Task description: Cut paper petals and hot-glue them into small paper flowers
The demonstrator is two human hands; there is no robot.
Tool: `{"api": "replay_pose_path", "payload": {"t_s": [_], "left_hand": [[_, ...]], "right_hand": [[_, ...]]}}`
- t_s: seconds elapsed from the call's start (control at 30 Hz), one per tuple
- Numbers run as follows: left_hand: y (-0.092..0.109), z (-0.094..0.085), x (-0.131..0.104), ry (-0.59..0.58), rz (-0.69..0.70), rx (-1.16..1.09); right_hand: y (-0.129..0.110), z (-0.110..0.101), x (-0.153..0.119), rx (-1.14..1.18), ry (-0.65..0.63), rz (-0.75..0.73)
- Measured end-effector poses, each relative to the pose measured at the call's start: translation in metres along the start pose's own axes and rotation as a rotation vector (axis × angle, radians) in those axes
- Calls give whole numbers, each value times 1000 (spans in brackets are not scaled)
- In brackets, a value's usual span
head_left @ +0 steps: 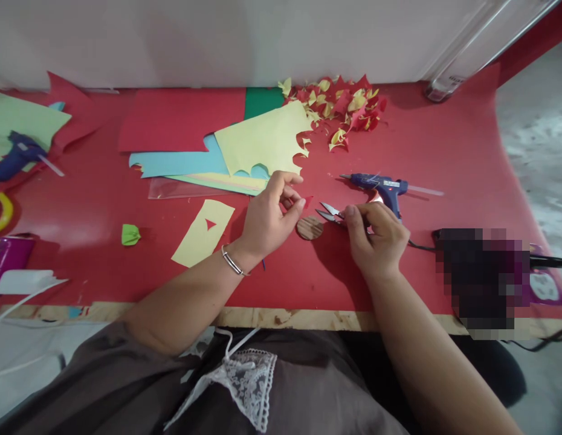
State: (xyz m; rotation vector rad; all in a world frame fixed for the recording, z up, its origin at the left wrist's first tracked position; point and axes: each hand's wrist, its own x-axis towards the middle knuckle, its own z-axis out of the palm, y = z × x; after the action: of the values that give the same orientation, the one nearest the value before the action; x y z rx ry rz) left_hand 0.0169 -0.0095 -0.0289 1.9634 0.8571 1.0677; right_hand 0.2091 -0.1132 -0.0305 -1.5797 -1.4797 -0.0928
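Scissors, metal-bladed, are pinched by the right hand; red paper by the left hand, near a round, striped disc.

Moderate light is apparently falling from above on the red tabletop; right hand is casting a diffuse shadow to its lower left. Clear tube, upper right, is showing pale highlights. Wide-angle distortion is curving the tabletop's right edge. Pixelation is masking a patch, lower right. Fine detail is looking soft.
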Motion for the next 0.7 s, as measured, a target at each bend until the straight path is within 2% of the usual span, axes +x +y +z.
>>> {"api": "replay_pose_path", "payload": {"t_s": [0.17, 0.37, 0.53, 0.63, 0.7], "left_hand": [[-2, -2, 8, -48, -118, 96], [-5, -8, 13, -114, -77, 282], [-2, -16, 14, -167, -82, 401], [9, -19, 11, -144, -47, 351], [20, -19, 6, -199, -69, 184]], "right_hand": [[6, 0, 1, -55, -47, 101], [15, -6, 4, -142, -171, 86], [14, -12, 4, -138, -160, 18], [7, -13, 4, -97, -108, -51], [1, -14, 6, -64, -85, -107]]}}
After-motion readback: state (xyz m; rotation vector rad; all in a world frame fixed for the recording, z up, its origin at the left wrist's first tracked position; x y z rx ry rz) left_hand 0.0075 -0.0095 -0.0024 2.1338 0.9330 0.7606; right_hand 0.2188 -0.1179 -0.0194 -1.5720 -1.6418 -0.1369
